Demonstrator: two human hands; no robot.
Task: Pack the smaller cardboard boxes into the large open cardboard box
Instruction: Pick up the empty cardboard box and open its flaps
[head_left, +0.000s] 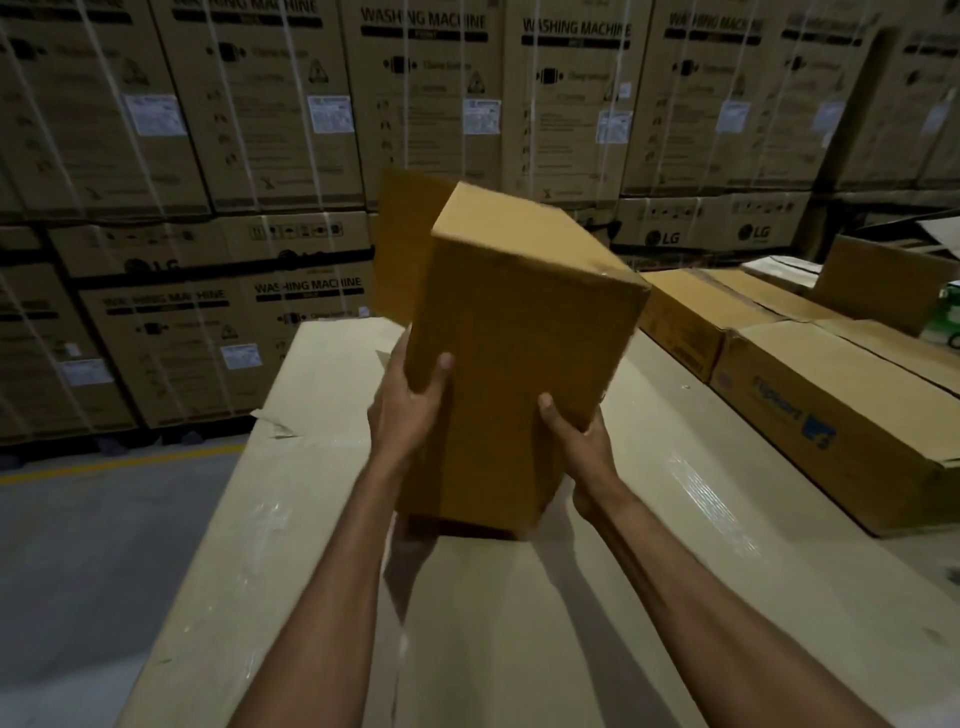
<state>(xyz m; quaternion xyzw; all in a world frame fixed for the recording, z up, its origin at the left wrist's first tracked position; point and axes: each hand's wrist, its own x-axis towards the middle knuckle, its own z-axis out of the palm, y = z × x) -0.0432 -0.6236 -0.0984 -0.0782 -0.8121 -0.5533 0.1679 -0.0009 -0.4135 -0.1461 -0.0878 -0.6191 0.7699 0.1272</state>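
Looking down through the head camera: holding one small cardboard box (519, 364) up in the air over a wide pale carton top (311, 467), touching nothing below, tilted with its far end leaning away.

Left hand (410, 415) clasping the box's lower left edge, thumb lying on the near face and fingers wrapping out of sight behind. Right hand (579, 441) clasping the lower right edge the same way, thumb on the face.

Judging the handling: probably light, being carried by its lower end alone with neither hand plainly under the base. Looking stiff, with crisp corners and flat corrugated walls, so unlikely to be buckling under a squeeze. Plain cardboard faces likely giving fair friction, the glossy tape near the top corner less so. Best gripping at opposite edges low down, as now, where the walls are stiffest, and keeping off the taped seam.

Counting:
- one small box in hand, two hands on it;
- one brown cardboard panel (405, 244) standing upright just behind it, whether flap or box not being clear;
- two long flat cartons (831, 405) lying to the right;
- one open carton (883, 283) beyond them, possibly the packing target, though not telling for sure;
- stacked washing machine cartons (234, 104) filling the back wall, too many for counting.
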